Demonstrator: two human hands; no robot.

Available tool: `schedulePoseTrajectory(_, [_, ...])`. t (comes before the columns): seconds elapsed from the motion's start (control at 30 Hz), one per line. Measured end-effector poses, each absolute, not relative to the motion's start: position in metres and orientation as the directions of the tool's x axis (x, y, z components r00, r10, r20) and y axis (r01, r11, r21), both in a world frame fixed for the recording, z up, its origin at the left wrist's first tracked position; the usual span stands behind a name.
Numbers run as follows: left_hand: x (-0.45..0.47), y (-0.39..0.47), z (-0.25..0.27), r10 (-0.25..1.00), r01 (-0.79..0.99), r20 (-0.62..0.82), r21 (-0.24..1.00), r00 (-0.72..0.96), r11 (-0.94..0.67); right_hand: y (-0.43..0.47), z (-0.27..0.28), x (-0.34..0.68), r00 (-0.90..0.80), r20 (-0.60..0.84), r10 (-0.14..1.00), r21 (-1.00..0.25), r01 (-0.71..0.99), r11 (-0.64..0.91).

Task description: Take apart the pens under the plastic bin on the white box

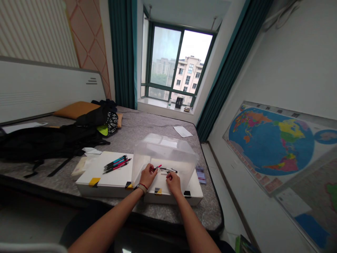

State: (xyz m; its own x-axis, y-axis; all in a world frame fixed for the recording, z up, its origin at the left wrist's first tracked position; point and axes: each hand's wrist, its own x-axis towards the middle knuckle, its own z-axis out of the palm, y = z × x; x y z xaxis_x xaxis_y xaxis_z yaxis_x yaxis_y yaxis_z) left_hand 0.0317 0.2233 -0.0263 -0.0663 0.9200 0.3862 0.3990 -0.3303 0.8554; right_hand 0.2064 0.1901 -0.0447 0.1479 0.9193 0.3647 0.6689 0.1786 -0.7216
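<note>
My left hand [147, 175], with a bracelet and a band at its wrist, is closed on a pen with a red end [158, 166]. Beside it my right hand [174, 182] has its fingers curled together in a pinch; anything in them is too small to name. Just beyond both hands lie several pens or pen parts [172, 170], black and pale, inside a clear plastic box [188, 158] that surrounds them. To the left, a row of blue, red and black pens [116, 164] rests on a white box [92, 172] marked with yellow and black tape.
The white box stands on a grey mattress [147, 121]. Tissues [91, 151] and a black backpack [58, 140] lie to the left. A white paper [182, 131] is farther back. Right of the box is a blurred card-like item [200, 175], near the mattress edge.
</note>
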Motion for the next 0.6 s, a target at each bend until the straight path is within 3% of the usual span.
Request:
schedulePoseTrajectory(0.23, [0.032,0.217,-0.022,0.916,0.441,0.394,0.837,-0.076,-0.323,0.188,-0.042,0.206,0.166,0.342,0.925,-0.735,0.661,0.153])
schedulePoseTrajectory(0.37, [0.031,0.216,-0.022,0.928,0.425,0.373,0.842,-0.016,-0.331,0.189,-0.043,0.206,0.198,0.319,0.927,-0.809,0.567,0.157])
schedulePoseTrajectory(0.6, [0.026,0.230,-0.024,0.954,0.163,0.220,0.953,0.205,-0.254,0.192,-0.042,0.209,0.205,0.245,0.948,-0.919,0.361,0.159])
